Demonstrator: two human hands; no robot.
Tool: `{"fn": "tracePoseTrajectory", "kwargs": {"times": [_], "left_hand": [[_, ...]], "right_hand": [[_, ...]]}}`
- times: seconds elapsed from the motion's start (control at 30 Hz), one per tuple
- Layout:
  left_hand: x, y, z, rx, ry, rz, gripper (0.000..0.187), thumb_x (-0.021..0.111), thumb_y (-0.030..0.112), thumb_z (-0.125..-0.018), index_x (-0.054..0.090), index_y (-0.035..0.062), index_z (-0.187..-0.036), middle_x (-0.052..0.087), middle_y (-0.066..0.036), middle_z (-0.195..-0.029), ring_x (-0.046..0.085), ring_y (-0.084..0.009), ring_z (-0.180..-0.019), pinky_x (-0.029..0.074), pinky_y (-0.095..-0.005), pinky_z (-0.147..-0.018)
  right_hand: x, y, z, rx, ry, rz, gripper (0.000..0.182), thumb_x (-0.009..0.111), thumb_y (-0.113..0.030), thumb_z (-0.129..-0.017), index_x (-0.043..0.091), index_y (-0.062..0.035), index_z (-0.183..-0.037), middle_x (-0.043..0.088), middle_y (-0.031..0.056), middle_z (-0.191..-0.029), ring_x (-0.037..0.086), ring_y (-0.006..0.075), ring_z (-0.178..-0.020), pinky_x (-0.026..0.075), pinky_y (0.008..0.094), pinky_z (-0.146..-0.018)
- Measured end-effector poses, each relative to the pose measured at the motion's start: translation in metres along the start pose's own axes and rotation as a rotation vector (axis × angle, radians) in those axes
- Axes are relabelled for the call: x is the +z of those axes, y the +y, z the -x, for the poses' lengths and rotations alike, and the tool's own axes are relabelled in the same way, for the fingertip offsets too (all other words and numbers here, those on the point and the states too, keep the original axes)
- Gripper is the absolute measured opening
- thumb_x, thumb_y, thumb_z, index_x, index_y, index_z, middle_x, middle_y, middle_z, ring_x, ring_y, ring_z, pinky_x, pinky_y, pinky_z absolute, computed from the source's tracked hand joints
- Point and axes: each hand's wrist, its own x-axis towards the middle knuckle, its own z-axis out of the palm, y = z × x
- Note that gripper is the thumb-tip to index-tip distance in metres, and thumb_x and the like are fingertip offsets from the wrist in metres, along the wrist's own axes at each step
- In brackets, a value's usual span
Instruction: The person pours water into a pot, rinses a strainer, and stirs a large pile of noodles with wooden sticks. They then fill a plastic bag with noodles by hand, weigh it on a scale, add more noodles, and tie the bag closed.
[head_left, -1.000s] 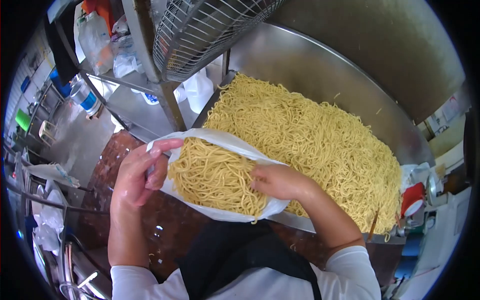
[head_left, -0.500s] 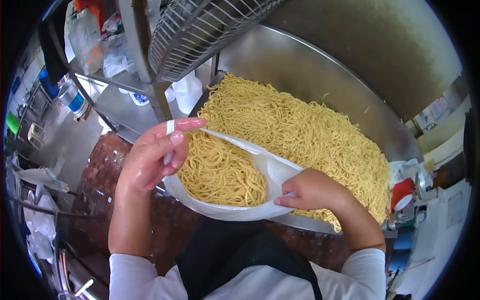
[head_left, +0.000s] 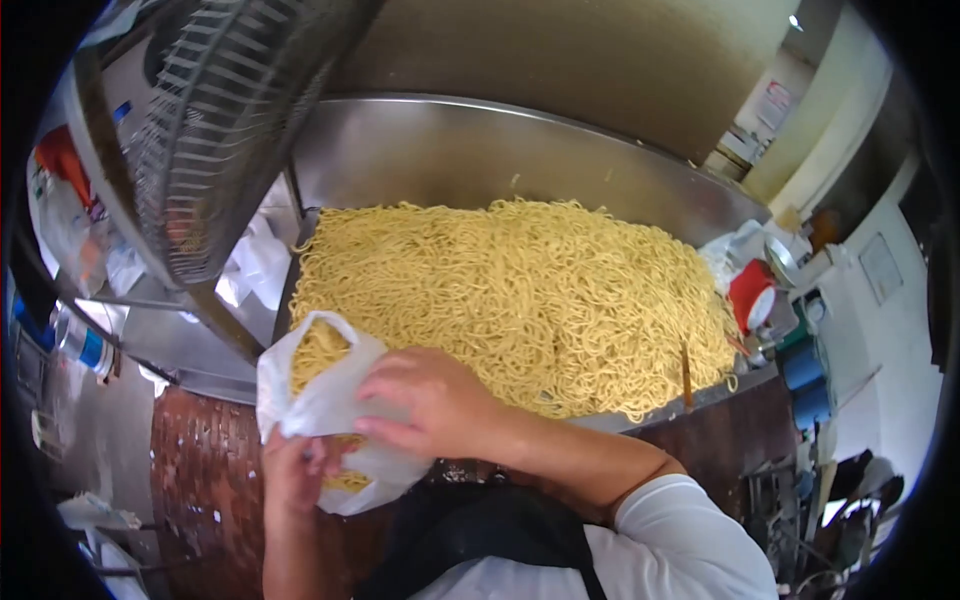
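Note:
A white plastic bag (head_left: 375, 478) with yellow noodles inside hangs at the front left of the metal tray. My left hand (head_left: 292, 468) is closed on the gathered plastic at the bag's left side. Curled against the bag from the right is my right hand (head_left: 435, 400), its thumb and fingers around the plastic; its fingertips are partly hidden. Behind the bag, a wide heap of yellow noodles (head_left: 530, 300) covers the tray. More noodles show through a gap in the bag's upper part.
A fan with a wire guard (head_left: 215, 130) stands close at the upper left, beside a metal shelf (head_left: 225, 322). The tray's tall metal back wall (head_left: 420, 150) rises behind the noodles. A red container (head_left: 750, 293) and a brown stick (head_left: 686, 375) are at the right.
The wide-open bag is now gathered up and has shifted left. My left hand has lowered and closed on it; my right hand has crossed to the left. The view has turned.

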Motion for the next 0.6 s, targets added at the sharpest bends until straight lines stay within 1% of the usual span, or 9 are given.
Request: {"fn": "tracePoseTrajectory", "kwargs": {"times": [0.03, 0.07, 0.13, 0.2, 0.23, 0.37, 0.47, 0.53, 0.6], "left_hand": [[-0.010, 0.000, 0.002, 0.025, 0.002, -0.003, 0.015, 0.051, 0.012, -0.087, 0.055, -0.0004, -0.094, 0.042, -0.001, -0.052, 0.040, -0.0114, -0.040, 0.054, -0.0367, -0.053], [-0.012, 0.001, 0.005, 0.056, 0.000, -0.036, 0.016, 0.055, 0.019, -0.086, 0.052, 0.0051, -0.078, 0.034, 0.004, -0.047, 0.037, -0.0099, -0.038, 0.048, -0.0320, -0.048], [-0.009, -0.007, 0.005, 0.094, 0.044, 0.022, 0.020, 0.056, 0.022, -0.086, 0.050, 0.0067, -0.074, 0.034, 0.004, -0.047, 0.033, -0.0087, -0.037, 0.037, -0.0277, -0.042], [0.003, -0.019, 0.003, 0.127, 0.143, -0.038, 0.021, 0.056, 0.022, -0.087, 0.049, 0.0082, -0.072, 0.033, 0.004, -0.048, 0.030, -0.0080, -0.038, 0.027, -0.0253, -0.039], [0.014, -0.025, -0.002, 0.169, 0.253, -0.083, 0.023, 0.055, 0.024, -0.088, 0.048, 0.0091, -0.071, 0.034, 0.004, -0.049, 0.029, -0.0075, -0.039, 0.026, -0.0239, -0.039], [0.032, -0.044, -0.017, 0.221, 0.364, -0.328, 0.021, 0.057, 0.021, -0.089, 0.049, 0.0119, -0.072, 0.040, 0.005, -0.052, 0.031, -0.0041, -0.040, 0.022, -0.0228, -0.036], [0.041, -0.065, -0.028, 0.292, 0.457, -0.479, 0.028, 0.059, 0.029, -0.090, 0.049, 0.0151, -0.068, 0.037, 0.007, -0.049, 0.028, -0.0039, -0.038, 0.019, -0.0236, -0.037], [0.063, -0.075, -0.031, 0.260, 0.535, -0.576, 0.030, 0.060, 0.031, -0.088, 0.047, 0.0158, -0.065, 0.037, 0.007, -0.049, 0.029, -0.0050, -0.038, 0.021, -0.0244, -0.037], [0.074, -0.083, -0.037, 0.254, 0.549, -0.622, 0.031, 0.059, 0.032, -0.087, 0.047, 0.0163, -0.064, 0.037, 0.007, -0.049, 0.029, -0.0055, -0.037, 0.021, -0.0250, -0.037]], "right_hand": [[-0.009, 0.013, 0.018, 0.014, 0.076, 0.045, 0.027, 0.069, -0.032, -0.084, 0.066, -0.0066, -0.091, 0.065, 0.0116, -0.088, 0.063, 0.0332, -0.084, 0.050, 0.0432, -0.072], [-0.021, 0.024, 0.040, 0.028, 0.090, 0.051, 0.027, 0.069, -0.032, -0.084, 0.066, -0.0066, -0.091, 0.065, 0.0116, -0.088, 0.063, 0.0332, -0.084, 0.050, 0.0432, -0.072], [-0.049, 0.040, 0.092, 0.344, -0.060, 0.060, 0.025, 0.070, -0.031, -0.086, 0.069, -0.0073, -0.094, 0.068, 0.0126, -0.093, 0.065, 0.0315, -0.088, 0.051, 0.0406, -0.076], [-0.074, 0.048, 0.154, 0.452, -0.079, 0.071, 0.026, 0.069, -0.032, -0.087, 0.069, -0.0068, -0.094, 0.068, 0.0132, -0.092, 0.065, 0.0314, -0.087, 0.051, 0.0399, -0.074], [-0.086, 0.050, 0.188, 0.547, -0.108, 0.079, 0.027, 0.068, -0.032, -0.088, 0.069, -0.0062, -0.094, 0.068, 0.0139, -0.091, 0.065, 0.0313, -0.085, 0.052, 0.0392, -0.073], [-0.149, 0.050, 0.331, 0.743, -0.036, 0.046, 0.028, 0.069, -0.032, -0.087, 0.067, -0.0064, -0.098, 0.068, 0.0120, -0.086, 0.067, 0.0279, -0.079, 0.052, 0.0378, -0.069], [-0.204, 0.042, 0.436, 0.913, 0.177, -0.071, 0.028, 0.073, -0.027, -0.086, 0.069, -0.0054, -0.102, 0.070, 0.0096, -0.086, 0.068, 0.0164, -0.076, 0.054, 0.0296, -0.070], [-0.235, 0.033, 0.499, 1.114, 0.283, -0.168, 0.026, 0.073, -0.024, -0.087, 0.069, -0.0039, -0.103, 0.071, 0.0073, -0.087, 0.066, 0.0133, -0.078, 0.054, 0.0279, -0.073], [-0.271, 0.025, 0.541, 1.153, 0.359, -0.243, 0.026, 0.073, -0.023, -0.087, 0.069, -0.0032, -0.103, 0.071, 0.0063, -0.088, 0.066, 0.0124, -0.080, 0.053, 0.0275, -0.074]]}}
